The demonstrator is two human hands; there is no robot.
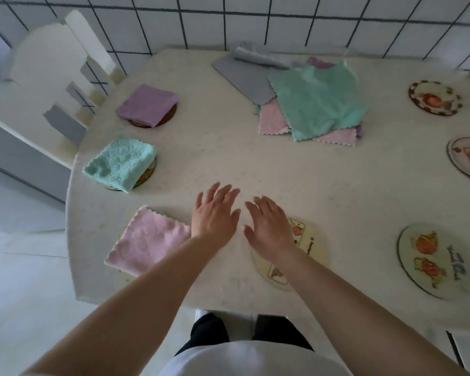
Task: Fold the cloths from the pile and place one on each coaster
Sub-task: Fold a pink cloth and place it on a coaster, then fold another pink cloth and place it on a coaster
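Pink and folded, the nearest cloth (149,241) lies on a coaster at the worktop's (228,164) near left edge, just beside your left hand (215,215), whose wrist reaches its right corner. Both your hands hover over the pale worktop with fingers (223,194) straight and spread, holding nothing; your right hand (269,226) partly covers a bare coaster (304,240) with a cartoon print. Further left, a folded mint cloth (120,164) sits on its coaster, and beyond it a folded purple cloth (147,104) on another. The pile (318,104) of unfolded cloths lies well apart from your hands at the far side, mint on top, pink and grey beneath. Three more bare coasters (434,97) line the right side. White wall tiles (255,20) with dark grout run behind the worktop, and a white chair (52,77) stands at the far left.
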